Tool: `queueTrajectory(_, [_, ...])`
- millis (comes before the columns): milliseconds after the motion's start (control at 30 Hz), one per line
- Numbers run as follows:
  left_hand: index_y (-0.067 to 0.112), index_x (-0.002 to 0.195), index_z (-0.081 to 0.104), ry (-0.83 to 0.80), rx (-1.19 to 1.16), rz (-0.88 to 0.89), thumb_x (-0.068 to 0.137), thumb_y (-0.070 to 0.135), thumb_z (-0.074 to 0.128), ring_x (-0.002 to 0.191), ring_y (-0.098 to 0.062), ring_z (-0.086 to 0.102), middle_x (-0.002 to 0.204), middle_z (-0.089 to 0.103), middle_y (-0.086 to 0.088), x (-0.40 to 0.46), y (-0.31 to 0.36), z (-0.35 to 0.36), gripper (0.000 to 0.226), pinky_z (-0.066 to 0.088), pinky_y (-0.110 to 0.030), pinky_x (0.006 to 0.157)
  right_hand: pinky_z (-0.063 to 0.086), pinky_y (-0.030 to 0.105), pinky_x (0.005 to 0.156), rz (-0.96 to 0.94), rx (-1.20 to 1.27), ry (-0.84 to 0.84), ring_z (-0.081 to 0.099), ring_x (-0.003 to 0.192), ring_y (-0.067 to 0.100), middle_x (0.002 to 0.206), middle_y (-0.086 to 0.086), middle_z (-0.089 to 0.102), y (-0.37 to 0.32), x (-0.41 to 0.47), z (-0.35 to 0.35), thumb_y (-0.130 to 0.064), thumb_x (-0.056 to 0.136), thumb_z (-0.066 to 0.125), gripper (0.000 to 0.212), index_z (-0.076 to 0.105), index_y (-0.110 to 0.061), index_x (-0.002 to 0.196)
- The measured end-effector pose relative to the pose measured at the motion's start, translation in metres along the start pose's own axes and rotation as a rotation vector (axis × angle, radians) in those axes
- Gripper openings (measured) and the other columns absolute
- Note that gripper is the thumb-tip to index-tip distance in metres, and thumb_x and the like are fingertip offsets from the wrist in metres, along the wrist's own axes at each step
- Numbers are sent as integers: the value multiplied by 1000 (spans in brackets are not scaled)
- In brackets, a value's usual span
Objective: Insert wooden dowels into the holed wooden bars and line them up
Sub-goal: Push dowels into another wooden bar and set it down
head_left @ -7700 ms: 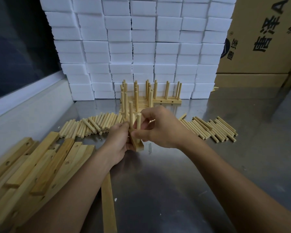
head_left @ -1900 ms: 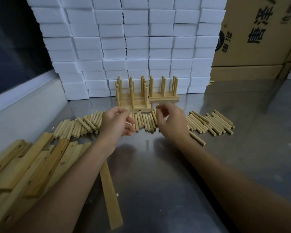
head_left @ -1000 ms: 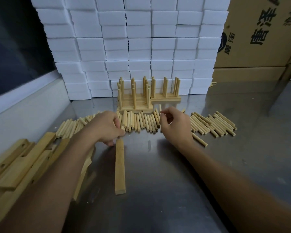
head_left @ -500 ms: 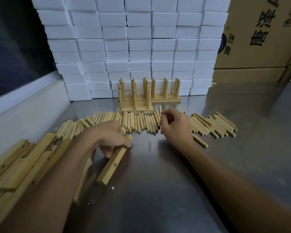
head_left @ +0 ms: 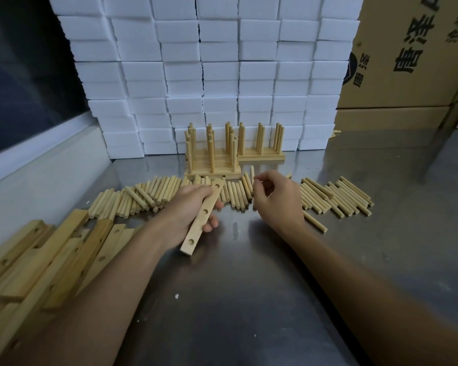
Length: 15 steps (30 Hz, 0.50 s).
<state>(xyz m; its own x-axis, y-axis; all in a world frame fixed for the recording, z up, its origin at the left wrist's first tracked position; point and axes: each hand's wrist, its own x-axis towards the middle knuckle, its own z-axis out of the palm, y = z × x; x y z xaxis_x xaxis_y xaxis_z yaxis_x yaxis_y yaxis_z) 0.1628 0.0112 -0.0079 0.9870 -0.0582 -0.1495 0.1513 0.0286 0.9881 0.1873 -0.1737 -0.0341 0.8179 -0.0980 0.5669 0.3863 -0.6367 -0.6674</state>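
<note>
Dowels point(head_left: 233, 195) lie loose in a long row across the steel table point(head_left: 249, 299), which is grey, shiny and a little scratched. Behind this row stand the finished bars point(head_left: 213, 165), with their pegs upright, lined up close together in front of a wall of white foam blocks point(head_left: 217, 75). On the right side are big cardboard boxes point(head_left: 407, 54) with dark printed characters, and on the left a dark window point(head_left: 24, 75) over a pale sill. A pile of unfilled holed bars point(head_left: 45, 262) rests at the near left edge of the table.

The left hand point(head_left: 189, 210) grips one holed bar point(head_left: 202, 216) around its middle; the bar is lifted and tilted, and its holes face up. The right hand point(head_left: 276, 198) has the fingers curled, with thumb and fingertips pinched at one dowel in the row.

Half a second ago the same bar was lower, with its holes turned more to the side; now it is raised and rolled over. The right hand has hardly moved.
</note>
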Motion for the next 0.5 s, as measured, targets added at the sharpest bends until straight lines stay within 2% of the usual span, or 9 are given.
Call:
queueTrajectory(100, [1,104,63,82,-81,3,102,18,50,45,-19,52,72,63,-10,-1,-4,6,22,35,-24,35,60,40,71,3,5,-4,67,68,12,79,-5,68,0,0,0,-18,96,59,11,68,-16,103])
queueTrajectory(233, [4,100,64,125,-217,13,100,29,58,45,-16,52,61,61,-4,0,-9,9,26,37,-24,36,60,40,71,25,11,-10,67,68,12,79,-6,68,0,1,0,-18,96,59,11,68,-17,102])
queueTrajectory(400, [9,78,63,144,-210,38,94,46,61,42,-16,51,56,58,-3,1,-13,6,40,37,-22,35,60,37,73,51,25,1,66,72,9,81,-8,67,1,2,-1,-17,96,59,11,68,-16,101])
queueTrajectory(500, [10,77,62,154,-221,52,95,46,60,42,-15,50,57,56,-3,0,-14,5,40,36,-23,34,60,37,74,53,23,4,66,73,10,82,-6,67,0,2,-1,-16,96,58,12,69,-15,102])
